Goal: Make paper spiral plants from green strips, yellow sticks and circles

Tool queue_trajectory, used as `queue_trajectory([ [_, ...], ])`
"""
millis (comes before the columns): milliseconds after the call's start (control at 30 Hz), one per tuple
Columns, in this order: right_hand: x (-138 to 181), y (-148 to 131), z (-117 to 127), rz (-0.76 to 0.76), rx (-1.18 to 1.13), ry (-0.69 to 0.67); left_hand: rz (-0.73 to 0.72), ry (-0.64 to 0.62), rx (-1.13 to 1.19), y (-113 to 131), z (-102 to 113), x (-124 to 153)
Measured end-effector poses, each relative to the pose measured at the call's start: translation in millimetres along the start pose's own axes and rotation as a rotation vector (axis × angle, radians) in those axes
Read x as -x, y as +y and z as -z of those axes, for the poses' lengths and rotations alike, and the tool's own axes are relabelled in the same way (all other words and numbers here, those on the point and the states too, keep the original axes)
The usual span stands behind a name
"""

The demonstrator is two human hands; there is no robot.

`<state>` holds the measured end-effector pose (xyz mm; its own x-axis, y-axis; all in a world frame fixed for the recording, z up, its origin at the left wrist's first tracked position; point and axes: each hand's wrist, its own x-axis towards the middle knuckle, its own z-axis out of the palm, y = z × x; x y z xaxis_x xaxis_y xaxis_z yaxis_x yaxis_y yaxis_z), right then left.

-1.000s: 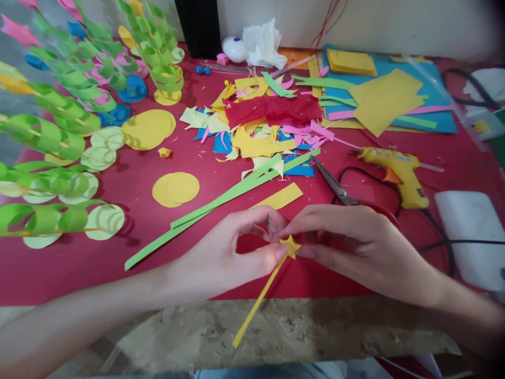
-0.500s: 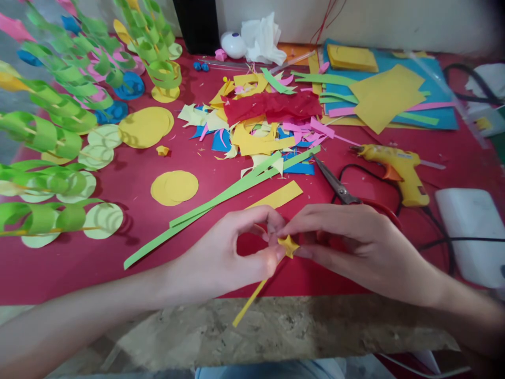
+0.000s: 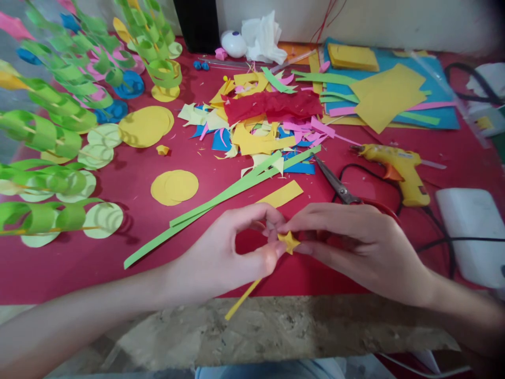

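A small folded yellow paper star (image 3: 289, 241) is pinched between both hands above the red tabletop (image 3: 79, 263). My left hand (image 3: 232, 252) closes thumb and forefinger on its left side. My right hand (image 3: 355, 247) grips its right side with closed fingers. A narrow yellow paper strip (image 3: 241, 300) trails from the star down and to the left, past the table's front edge.
Long green paper strips (image 3: 221, 197) and a yellow strip (image 3: 281, 195) lie just beyond my hands. Scissors (image 3: 339, 187) and a yellow glue gun (image 3: 398, 166) sit to the right, a scrap pile (image 3: 264, 126) in the middle, green paper spirals (image 3: 47, 137) at left, yellow discs (image 3: 175, 187) nearby.
The trailing strip's free end has swung left and sits higher, and less of it hangs out. Both hands stay in place, pinching the star.
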<state>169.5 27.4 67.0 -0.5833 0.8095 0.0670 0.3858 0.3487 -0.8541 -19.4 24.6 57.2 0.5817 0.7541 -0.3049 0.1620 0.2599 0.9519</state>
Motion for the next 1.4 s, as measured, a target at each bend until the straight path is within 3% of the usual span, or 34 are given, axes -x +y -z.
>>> queue_trajectory([
  [167, 3, 0, 3, 0.056, 0.099, 0.118, -0.054, 0.090, 0.159, -2, 1, 2],
  [400, 6, 4, 5, 0.068, 0.059, 0.236, 0.076, -0.120, 0.071, 5, 0, 6],
  [567, 5, 5, 5, 0.057, 0.006, 0.190, 0.130, -0.146, 0.161, 7, -4, 8],
  [800, 6, 12, -1, 0.145, 0.001, 0.275, 0.101, -0.140, 0.186, 8, -5, 8],
  [1400, 6, 8, -3, 0.126, -0.040, 0.258, 0.178, -0.127, 0.202, 5, -5, 12],
])
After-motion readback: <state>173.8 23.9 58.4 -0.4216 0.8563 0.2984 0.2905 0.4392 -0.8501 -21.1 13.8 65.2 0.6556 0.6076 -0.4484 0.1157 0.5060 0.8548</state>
